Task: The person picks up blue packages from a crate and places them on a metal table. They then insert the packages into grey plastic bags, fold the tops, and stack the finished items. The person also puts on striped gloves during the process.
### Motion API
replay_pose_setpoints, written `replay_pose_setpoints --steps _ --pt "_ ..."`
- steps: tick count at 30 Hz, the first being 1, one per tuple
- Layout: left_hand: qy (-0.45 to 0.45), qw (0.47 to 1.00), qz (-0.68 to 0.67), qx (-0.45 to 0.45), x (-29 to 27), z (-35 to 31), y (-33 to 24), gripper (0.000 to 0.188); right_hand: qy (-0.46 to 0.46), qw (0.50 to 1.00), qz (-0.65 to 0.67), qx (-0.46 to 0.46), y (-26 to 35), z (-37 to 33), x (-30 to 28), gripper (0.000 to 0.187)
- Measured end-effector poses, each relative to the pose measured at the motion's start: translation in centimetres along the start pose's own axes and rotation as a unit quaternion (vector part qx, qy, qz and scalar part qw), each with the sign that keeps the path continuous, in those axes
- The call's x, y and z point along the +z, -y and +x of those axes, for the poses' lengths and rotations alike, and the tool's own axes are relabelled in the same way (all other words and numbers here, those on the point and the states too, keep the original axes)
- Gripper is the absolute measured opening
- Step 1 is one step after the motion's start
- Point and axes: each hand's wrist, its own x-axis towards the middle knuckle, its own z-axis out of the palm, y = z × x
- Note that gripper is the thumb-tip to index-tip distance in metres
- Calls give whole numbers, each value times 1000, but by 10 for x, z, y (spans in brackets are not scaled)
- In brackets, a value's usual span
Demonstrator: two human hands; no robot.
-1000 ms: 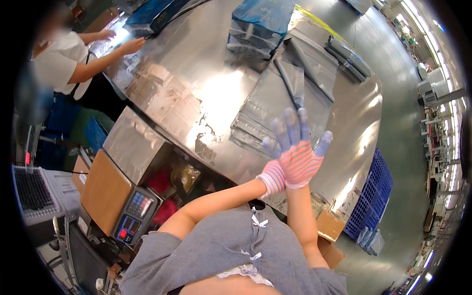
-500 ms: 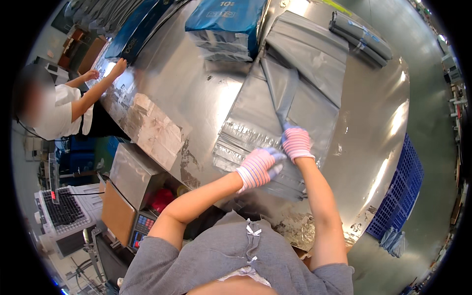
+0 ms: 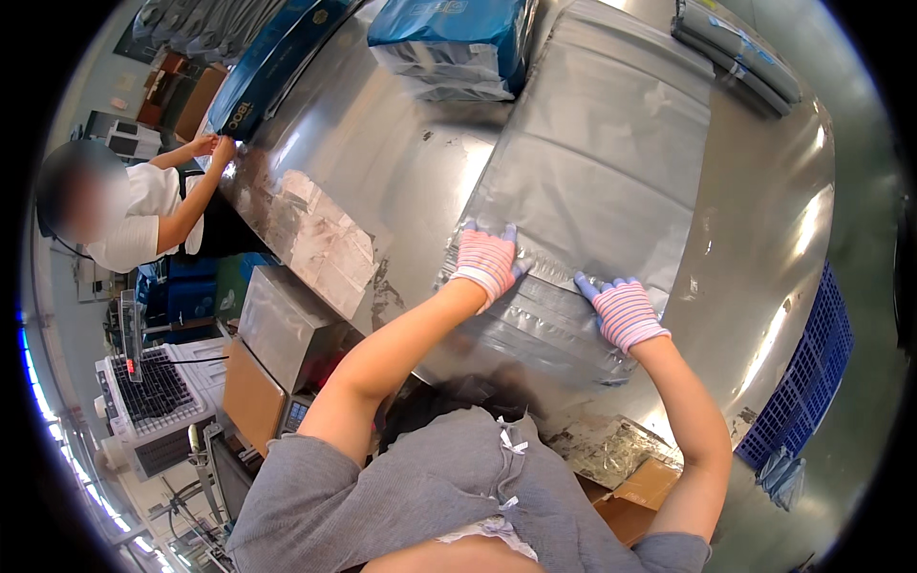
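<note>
Long grey plastic bags (image 3: 611,143) lie flat in a layered pile on the metal table (image 3: 755,220), their near ends overlapping in crinkled strips. My left hand (image 3: 487,260), in a pink-and-white striped glove with bluish fingertips, rests on the left side of the pile with its fingers spread. My right hand (image 3: 626,310), gloved the same way, presses on the right side near the layered edges, fingers stretched out. Neither hand is closed round anything. The top bag lies spread out, with light creases.
A blue-topped package (image 3: 449,48) stands at the far middle, rolled grey plastic (image 3: 735,57) at the far right. A blue plastic crate (image 3: 798,363) is beside the table. At left, a co-worker's hands (image 3: 215,148) touch a blue package (image 3: 250,100); a keyboard (image 3: 153,396) and metal box (image 3: 287,310) are nearer.
The top bag, folded and bunched before, now lies flat. My right hand has let go of its gathered plastic and moved right; my left hand has moved slightly away from me.
</note>
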Motion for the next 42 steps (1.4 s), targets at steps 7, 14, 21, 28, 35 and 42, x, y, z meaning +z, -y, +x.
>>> replay_pose_setpoints --steps 7,14,21,28,35,42 --pt "-6 997 -73 -2 18 -9 24 57 -230 946 160 161 20 24 -23 52" --pt "-20 841 -530 -103 -6 35 114 47 -138 924 265 240 12 57 -41 45" --pt "-514 608 -589 -140 -90 155 253 43 -376 780 484 124 -14 187 -173 46" --pt "-354 549 -756 30 -70 207 285 32 -377 704 566 204 -25 268 -197 55" --pt "-363 586 -723 -29 -60 101 186 40 -389 642 633 190 -10 154 -133 37" --pt "-187 632 -752 3 -33 -61 96 35 -282 680 618 276 52 7 -35 37"
